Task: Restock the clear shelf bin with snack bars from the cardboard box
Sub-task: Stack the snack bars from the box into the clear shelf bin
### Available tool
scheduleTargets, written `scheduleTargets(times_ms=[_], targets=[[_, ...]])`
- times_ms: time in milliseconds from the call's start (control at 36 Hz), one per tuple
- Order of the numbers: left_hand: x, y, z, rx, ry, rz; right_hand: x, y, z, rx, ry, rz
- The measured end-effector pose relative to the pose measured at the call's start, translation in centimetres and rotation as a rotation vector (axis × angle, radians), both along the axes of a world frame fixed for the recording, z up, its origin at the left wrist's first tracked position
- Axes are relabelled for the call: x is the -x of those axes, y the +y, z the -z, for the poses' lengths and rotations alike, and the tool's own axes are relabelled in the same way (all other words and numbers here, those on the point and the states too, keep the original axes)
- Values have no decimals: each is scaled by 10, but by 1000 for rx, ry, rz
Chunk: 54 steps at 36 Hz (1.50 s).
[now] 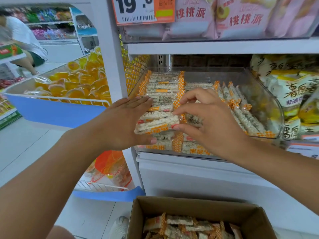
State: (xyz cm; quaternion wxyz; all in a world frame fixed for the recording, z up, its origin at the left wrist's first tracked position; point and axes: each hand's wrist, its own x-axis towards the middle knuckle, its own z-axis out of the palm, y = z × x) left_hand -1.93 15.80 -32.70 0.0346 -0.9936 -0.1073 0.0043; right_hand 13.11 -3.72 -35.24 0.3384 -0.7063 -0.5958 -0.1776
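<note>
From the head view, a white shelf (222,46) carries pink snack bags (241,18) above, with an orange price tag (143,10) hanging at its edge. To the right of the clear bin (269,104) stand yellow and white bags (293,94); to the left a blue-fronted basket (57,111) holds orange jelly cups (82,81). Another person (20,42) crouches far left in the aisle. The cardboard box (195,206) sits open on the floor below, loose snack bars (186,226) inside it.

In the bin, more bars lie stacked at the left (164,88) and lean in a row at the right (241,107). A small bundle of bars (157,123) is held over the bin's front left part. The left hand (124,123) lies against the bundle's left end, fingers (138,102) straight and together, thumb beneath. The right hand (210,118) pinches the bundle's right end between curled fingers (183,112) and thumb. Neither hand hides the bundle's middle
</note>
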Motion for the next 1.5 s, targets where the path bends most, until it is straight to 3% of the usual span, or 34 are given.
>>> scheduleTargets(times_ms=[278, 417, 472, 722, 944, 1222, 1500], targets=[[-3, -9, 2, -25, -107, -24, -9, -29, -7, 27, 707, -126], [-8, -12, -1, -80, -177, 17, -13, -29, -16, -101, 1129, -169], [-10, -19, -4, -118, -175, 18, -12, -28, -18, -127, 1212, -183], [-19, -15, 3, 38, -48, 10, -19, -20, -22, -197, 1437, -157], [-19, 6, -3, 154, 103, 104, -21, -17, -22, -148, 1451, -149], [-23, -11, 24, -4, -154, 17, -1, 2, -25, -152, 1594, -152], [-24, -8, 12, 13, -181, 68, 8, 11, -24, -78, 1545, -88]])
